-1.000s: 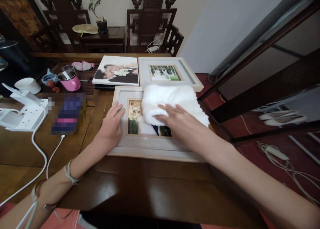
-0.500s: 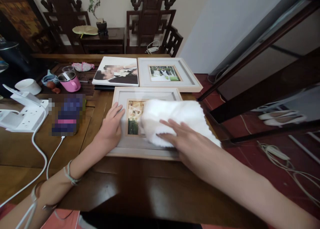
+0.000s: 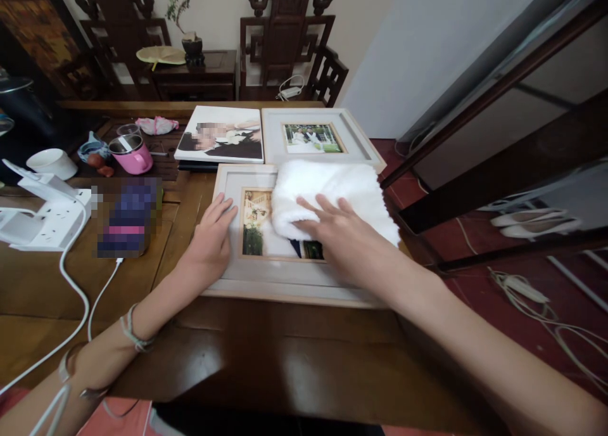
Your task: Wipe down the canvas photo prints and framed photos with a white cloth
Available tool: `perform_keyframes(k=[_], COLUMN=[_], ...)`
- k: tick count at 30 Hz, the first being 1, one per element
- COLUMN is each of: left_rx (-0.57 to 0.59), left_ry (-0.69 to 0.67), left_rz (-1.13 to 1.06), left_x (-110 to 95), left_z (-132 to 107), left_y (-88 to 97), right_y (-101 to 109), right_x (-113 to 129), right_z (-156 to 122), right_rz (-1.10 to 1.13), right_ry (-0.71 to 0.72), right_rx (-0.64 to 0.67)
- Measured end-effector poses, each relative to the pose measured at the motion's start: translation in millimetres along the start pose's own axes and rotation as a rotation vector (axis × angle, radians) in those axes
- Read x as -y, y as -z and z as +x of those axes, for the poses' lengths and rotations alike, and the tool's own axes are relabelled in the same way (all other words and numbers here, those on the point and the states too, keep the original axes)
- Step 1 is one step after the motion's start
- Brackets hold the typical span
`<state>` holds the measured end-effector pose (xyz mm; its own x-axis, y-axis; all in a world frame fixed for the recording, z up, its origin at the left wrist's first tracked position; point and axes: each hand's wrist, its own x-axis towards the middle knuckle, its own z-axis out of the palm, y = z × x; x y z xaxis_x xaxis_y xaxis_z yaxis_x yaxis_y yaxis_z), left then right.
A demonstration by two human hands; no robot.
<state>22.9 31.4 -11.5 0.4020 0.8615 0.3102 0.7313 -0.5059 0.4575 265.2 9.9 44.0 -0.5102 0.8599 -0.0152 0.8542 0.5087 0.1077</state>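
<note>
A picture frame [image 3: 280, 284] with a pale mat and a thin light-wood border lies flat on the table in front of me. My left hand [image 3: 213, 239] rests on its left side, fingers stretched out and holding nothing. Over the frame's upper right part spreads a fluffy white cloth [image 3: 354, 182] with a scalloped edge, covering some of the photo. My right hand [image 3: 339, 233] presses on this cloth, fingers spread over its top and the thumb side at its near fold. The lower left of the photo [image 3: 254, 233] shows beside the cloth.
Behind lie another framed photo [image 3: 351, 160] and a white-edged photo panel [image 3: 223, 151]. On the left are a power strip [image 3: 57, 214], a blurred-out phone-like thing [image 3: 130, 217] on a cable, a pink mug [image 3: 133, 157] and a white cup [image 3: 52, 163]. The wooden table's right edge borders a red floor.
My right hand and the white cloth have moved up, away from me, uncovering more of the photo's lower part. My left hand stays on the frame's left side.
</note>
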Motion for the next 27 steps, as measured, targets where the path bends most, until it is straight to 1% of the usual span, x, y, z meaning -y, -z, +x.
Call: perform_keyframes(k=[2,4,7,9,11,13,15,19,23,27], left_rx=[0.001,0.008,0.007,0.001,-0.002,-0.004,-0.008,-0.022,-0.007,0.007], left_ry=[-0.004,0.006,0.010,0.003,-0.008,-0.013,-0.006,0.007,0.015,0.035], left_rz=[-0.002,0.000,0.002,-0.001,-0.001,0.003,0.010,0.020,0.019,0.013], left_x=[0,0,0,1,2,3,2,1,-1,-3], left_z=[0,0,1,1,0,0,-1,-3,-3,-3], left_y=[-0.1,-0.1,-0.2,-0.3,-0.5,-1.0,-1.7,-3.1,-2.8,-2.1], right_y=[7,10,7,5,5,7,9,9,2,-7], right_x=[6,12,21,27,31,31,27,16,5,-2], right_z=[-20,-43,-73,-83,-85,-80,-70,-38,-7,11], right_rz=[0.044,0.088,0.147,0.172,0.192,0.203,0.203,0.149,0.085,0.074], right_ry=[0.050,0.119,0.185,0.174,0.157,0.167,0.175,0.108,0.041,-0.001], right_rx=[0.040,0.021,-0.049,-0.071,-0.077,-0.071,-0.076,-0.052,-0.058,-0.070])
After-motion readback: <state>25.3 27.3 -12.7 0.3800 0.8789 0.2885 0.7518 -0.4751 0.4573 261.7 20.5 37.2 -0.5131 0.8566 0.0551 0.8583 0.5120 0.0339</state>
